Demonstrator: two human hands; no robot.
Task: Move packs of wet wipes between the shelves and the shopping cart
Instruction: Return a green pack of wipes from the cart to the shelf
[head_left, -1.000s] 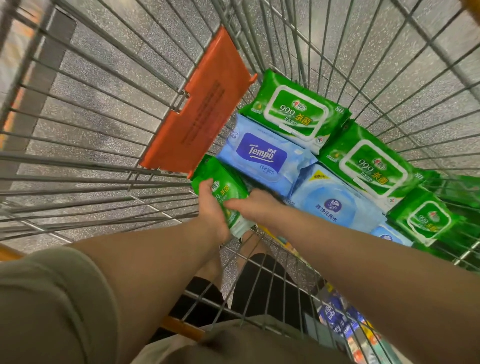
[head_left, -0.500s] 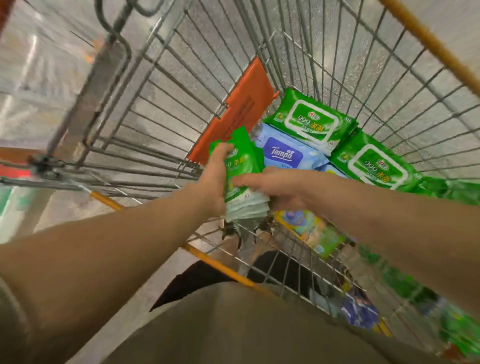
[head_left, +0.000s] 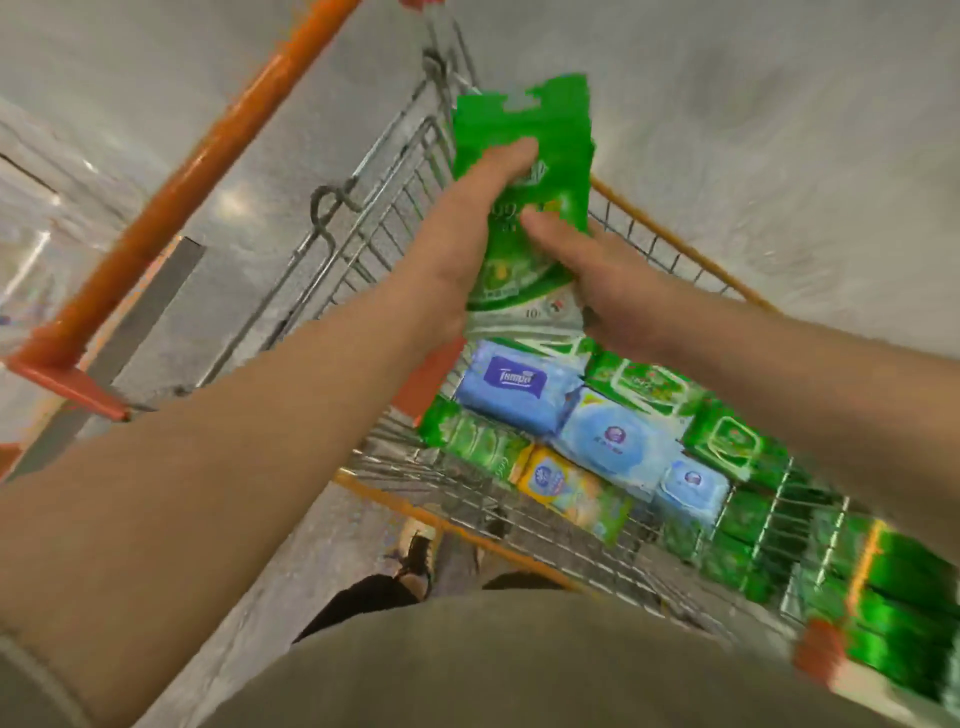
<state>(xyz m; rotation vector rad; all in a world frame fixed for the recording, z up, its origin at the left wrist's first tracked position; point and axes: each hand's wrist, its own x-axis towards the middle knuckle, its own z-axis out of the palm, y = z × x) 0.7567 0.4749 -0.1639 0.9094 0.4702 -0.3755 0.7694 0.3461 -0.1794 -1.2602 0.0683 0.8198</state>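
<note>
Green film crinkles where we hold the pack of wet wipes (head_left: 524, 171) above the shopping cart (head_left: 363, 244): our left hand (head_left: 467, 228) wraps its left edge, fingers curled across the face, while our right hand (head_left: 597, 280) pinches the lower right corner, thumb on top. Both grips are closed on that one pack. Below, blue packs (head_left: 519, 389) and other green packs (head_left: 727, 441) lie in the basket. We judge the slick, limp wrapper could slide from the corner pinch if we swing fast toward the shelves, which are not in view.
</note>
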